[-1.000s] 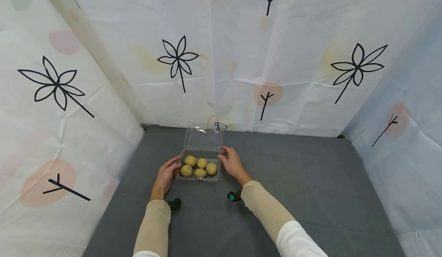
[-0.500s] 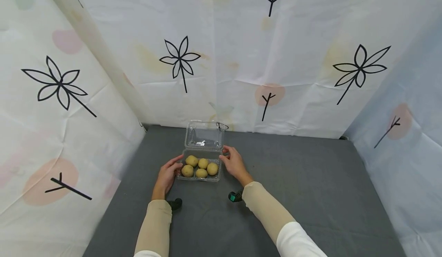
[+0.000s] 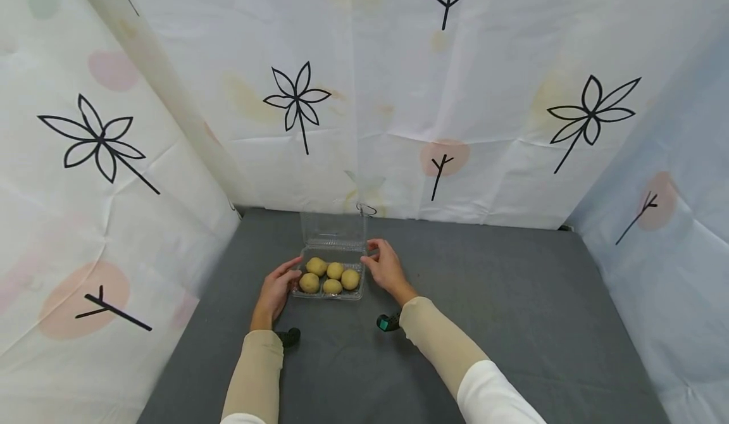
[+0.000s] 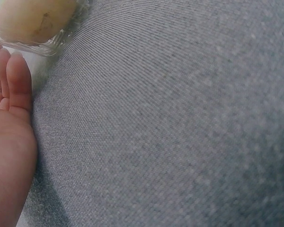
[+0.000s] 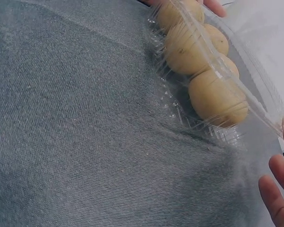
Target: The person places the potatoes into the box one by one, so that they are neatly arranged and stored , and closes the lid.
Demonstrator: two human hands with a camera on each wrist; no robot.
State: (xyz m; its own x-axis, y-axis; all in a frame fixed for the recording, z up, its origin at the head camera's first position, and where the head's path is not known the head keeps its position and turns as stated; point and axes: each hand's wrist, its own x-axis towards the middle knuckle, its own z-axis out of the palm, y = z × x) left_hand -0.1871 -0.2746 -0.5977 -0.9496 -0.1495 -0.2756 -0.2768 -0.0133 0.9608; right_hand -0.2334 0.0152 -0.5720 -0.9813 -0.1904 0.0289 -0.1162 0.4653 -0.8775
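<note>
In the head view a clear plastic clamshell box [image 3: 327, 297] rests on the grey cloth, with several round yellow potatoes [image 3: 350, 278] in its base. Its transparent lid [image 3: 333, 228] stands up at the back, above the hinge. My left hand [image 3: 273, 291] holds the box's left side, index finger toward the rear corner and thumb nearer the front. At the right rear corner my right hand [image 3: 388, 270] holds the rim between thumb and index finger. In the right wrist view my thumb lies at the plastic edge, other fingers spread below. The left wrist view shows fingertips close under the box's rim.
A grey cloth-covered table [image 3: 484, 285] spreads around the box. White printed curtains [image 3: 398, 95] stand behind the table and on both sides. Dark wrist-camera mounts [image 3: 388, 322] jut inward from both forearms.
The lid has swung, showing up taller half a second ago and fainter, slightly farther left now. Box, potatoes and both hands keep nearly the same place; the whole view has shifted a little.
</note>
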